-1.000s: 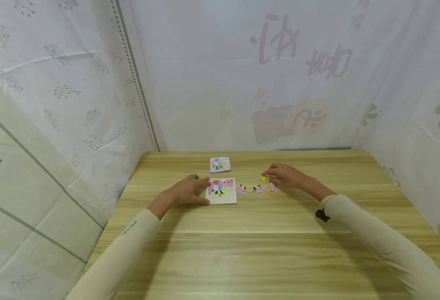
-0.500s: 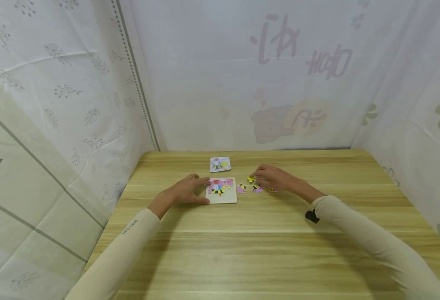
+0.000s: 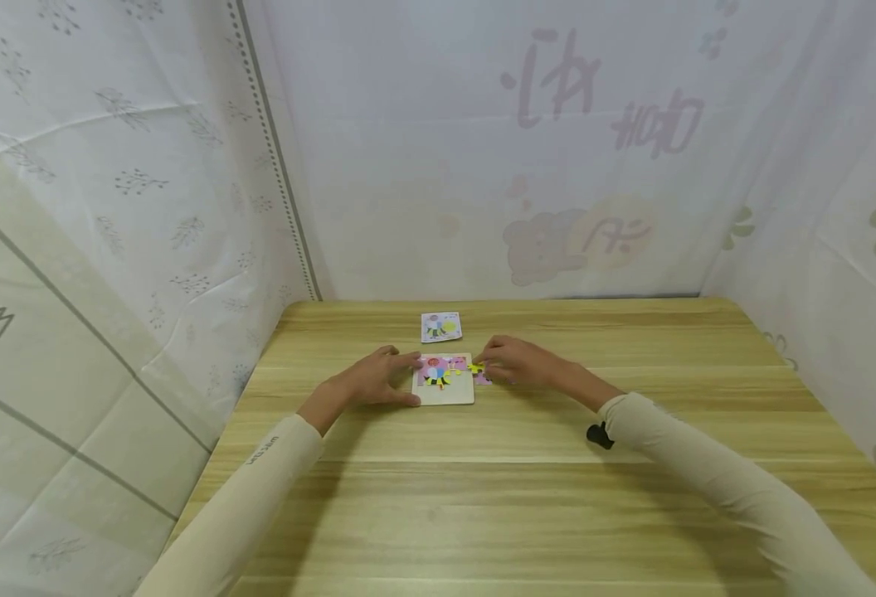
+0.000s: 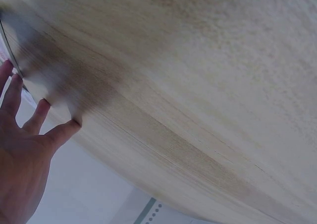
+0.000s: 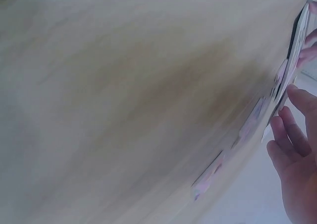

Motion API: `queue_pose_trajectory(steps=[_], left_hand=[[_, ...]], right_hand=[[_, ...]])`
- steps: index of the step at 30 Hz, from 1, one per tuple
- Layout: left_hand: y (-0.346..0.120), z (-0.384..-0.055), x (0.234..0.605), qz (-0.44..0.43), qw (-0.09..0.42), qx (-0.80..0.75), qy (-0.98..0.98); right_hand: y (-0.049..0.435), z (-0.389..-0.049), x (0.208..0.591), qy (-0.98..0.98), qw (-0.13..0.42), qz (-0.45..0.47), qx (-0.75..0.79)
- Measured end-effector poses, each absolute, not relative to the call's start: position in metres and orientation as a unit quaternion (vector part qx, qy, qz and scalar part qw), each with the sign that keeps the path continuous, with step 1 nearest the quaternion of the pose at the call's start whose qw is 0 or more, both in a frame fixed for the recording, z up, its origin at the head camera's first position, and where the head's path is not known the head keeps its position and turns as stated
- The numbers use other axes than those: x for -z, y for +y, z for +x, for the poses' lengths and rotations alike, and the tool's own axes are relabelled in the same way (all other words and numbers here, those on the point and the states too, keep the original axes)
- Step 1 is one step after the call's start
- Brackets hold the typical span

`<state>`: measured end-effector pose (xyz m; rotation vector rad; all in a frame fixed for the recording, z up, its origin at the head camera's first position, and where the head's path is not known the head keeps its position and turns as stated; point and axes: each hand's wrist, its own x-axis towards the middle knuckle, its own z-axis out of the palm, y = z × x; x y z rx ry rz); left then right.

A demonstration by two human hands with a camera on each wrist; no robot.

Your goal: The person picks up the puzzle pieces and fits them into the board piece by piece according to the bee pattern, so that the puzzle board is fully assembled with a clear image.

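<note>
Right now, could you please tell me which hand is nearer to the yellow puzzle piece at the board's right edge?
Right. The right hand pinches the yellow puzzle piece; the left hand is across the board, touching its left side.

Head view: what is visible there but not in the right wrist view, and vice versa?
Only head: cream left sleeve, cream right sleeve, small black object at its cuff.
Only right wrist: palm side of the bare right hand, flat pink puzzle piece lowest in that picture.
Both: right hand, fingers of the bare left hand, square pale wooden board, wood-grain table.
</note>
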<state>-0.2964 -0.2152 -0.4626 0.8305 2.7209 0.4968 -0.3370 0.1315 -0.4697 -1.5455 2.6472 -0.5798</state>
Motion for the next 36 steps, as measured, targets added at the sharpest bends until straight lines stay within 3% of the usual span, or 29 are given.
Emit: queue_pose_trajectory(steps=[36], left_hand=[[-0.215,-0.299,0.465,0.279,0.131,-0.173,0.935]], right_hand=[[0.090,-0.329,0.476,0.856,0.019,-0.495,0.147]])
